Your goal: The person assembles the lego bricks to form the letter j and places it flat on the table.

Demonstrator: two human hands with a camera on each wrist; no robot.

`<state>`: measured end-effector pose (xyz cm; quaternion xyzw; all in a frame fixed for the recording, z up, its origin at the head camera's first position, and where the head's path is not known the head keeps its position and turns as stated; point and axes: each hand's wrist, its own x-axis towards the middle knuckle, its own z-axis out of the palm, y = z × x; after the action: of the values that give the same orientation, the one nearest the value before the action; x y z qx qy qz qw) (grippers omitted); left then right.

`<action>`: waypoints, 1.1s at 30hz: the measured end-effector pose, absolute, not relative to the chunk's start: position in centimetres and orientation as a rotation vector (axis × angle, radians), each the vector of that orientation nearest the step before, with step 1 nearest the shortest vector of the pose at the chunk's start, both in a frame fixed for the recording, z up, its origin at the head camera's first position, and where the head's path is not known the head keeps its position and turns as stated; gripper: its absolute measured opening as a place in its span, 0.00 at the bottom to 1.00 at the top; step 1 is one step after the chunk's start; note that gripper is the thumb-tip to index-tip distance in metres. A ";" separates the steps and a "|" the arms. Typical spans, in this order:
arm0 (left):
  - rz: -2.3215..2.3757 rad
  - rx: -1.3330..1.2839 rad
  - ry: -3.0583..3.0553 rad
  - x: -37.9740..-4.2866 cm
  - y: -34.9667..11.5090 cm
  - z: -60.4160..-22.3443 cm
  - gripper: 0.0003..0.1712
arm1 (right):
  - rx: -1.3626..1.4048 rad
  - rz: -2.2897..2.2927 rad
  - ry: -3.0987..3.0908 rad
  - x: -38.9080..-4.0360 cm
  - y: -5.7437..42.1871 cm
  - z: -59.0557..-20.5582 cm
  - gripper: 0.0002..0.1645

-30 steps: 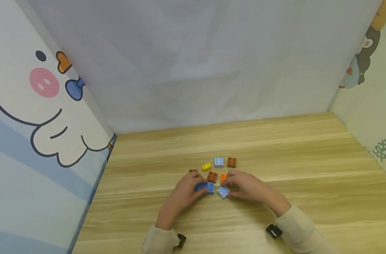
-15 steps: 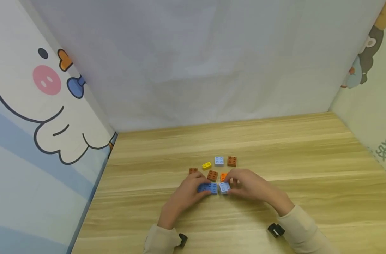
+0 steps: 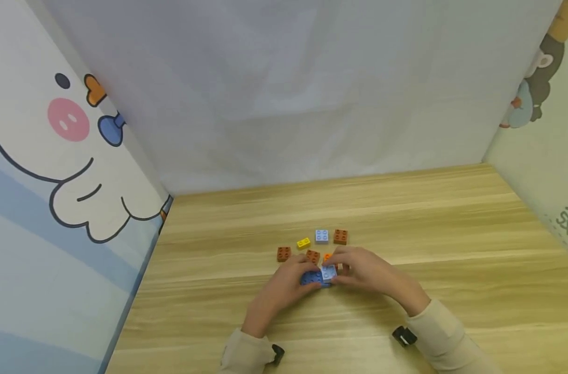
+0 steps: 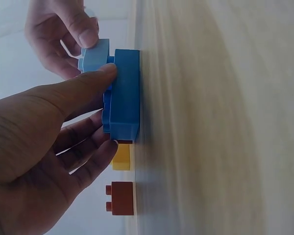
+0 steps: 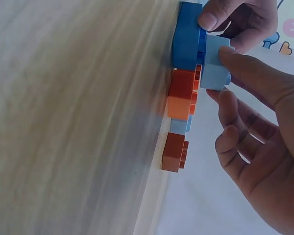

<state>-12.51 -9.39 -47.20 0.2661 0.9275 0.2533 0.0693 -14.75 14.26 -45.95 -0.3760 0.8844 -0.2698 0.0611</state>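
Note:
My left hand [image 3: 281, 285] grips the long blue brick [image 4: 126, 98] by its sides, thumb on the near face. The brick stands on the tabletop with its studs up. My right hand [image 3: 370, 275] pinches a light blue square brick [image 5: 215, 63] between thumb and fingers. This brick sits over the right end of the blue one, and blue studs show in a thin gap between the two in both wrist views. Just behind my right fingertips lies an orange brick [image 5: 181, 94]. A brown brick [image 3: 313, 256] behind the blue one is partly hidden by my left hand.
Behind the hands lie a brown brick [image 3: 284, 254] on the left, a small yellow brick [image 3: 303, 243], another light blue brick [image 3: 322, 236] and a brown brick [image 3: 340, 237]. The wooden table [image 3: 429, 218] meets a white curtain [image 3: 284, 104] at the back.
The light blue brick has turned straight and moved from beside the blue brick to over its right end. My left hand and the blue brick have slid right, uncovering the left brown brick.

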 end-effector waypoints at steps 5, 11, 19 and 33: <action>0.750 0.779 2.806 -12.4 -9.3 -47.5 0.18 | -1.120 -0.775 2.698 -14.7 14.0 -46.0 0.18; 0.754 0.783 2.798 -12.3 -9.2 -47.7 0.18 | -1.073 -0.745 2.720 -14.4 14.0 -46.1 0.18; 0.758 0.803 2.809 -12.5 -9.1 -47.7 0.18 | -1.090 -0.676 2.757 -14.3 13.8 -45.5 0.17; 0.764 0.786 2.800 -12.6 -9.4 -47.5 0.18 | -1.125 -0.666 2.757 -14.1 13.3 -45.1 0.15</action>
<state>-12.59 -9.42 -47.49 0.2608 0.9291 0.2534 0.0672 -14.10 13.25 -45.14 -0.3682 0.9027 -0.2180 0.0450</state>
